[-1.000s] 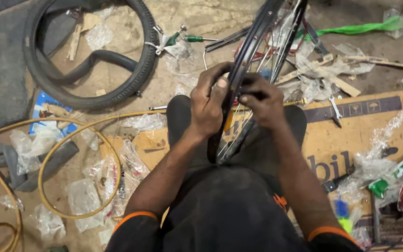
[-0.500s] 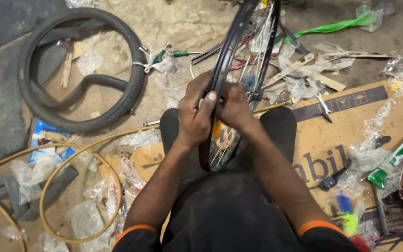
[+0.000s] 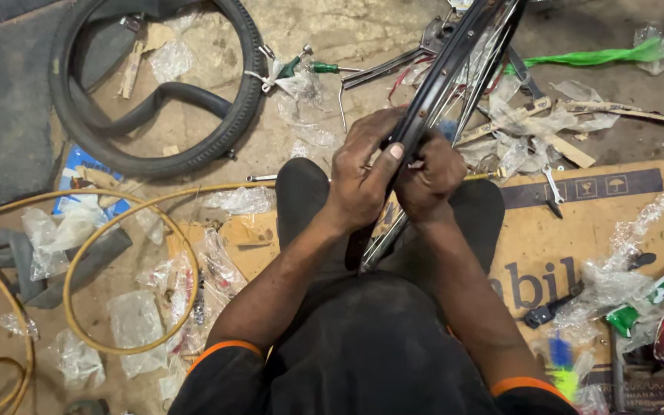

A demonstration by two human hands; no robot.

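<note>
A littered concrete floor [image 3: 332,31] surrounds the seated person. The bare wheel rim [image 3: 432,100] stands between the knees; its tyre [image 3: 155,100] lies left, unmounted. Left hand [image 3: 363,180] and right hand [image 3: 432,180] both grip the rim.

We see a black metal bicycle wheel rim [image 3: 455,73] with thin silver spokes standing on edge between the knees, tilted so that it runs from the near centre up toward the far right. Its near part is gripped on both sides; its far end leaves the view.
</note>
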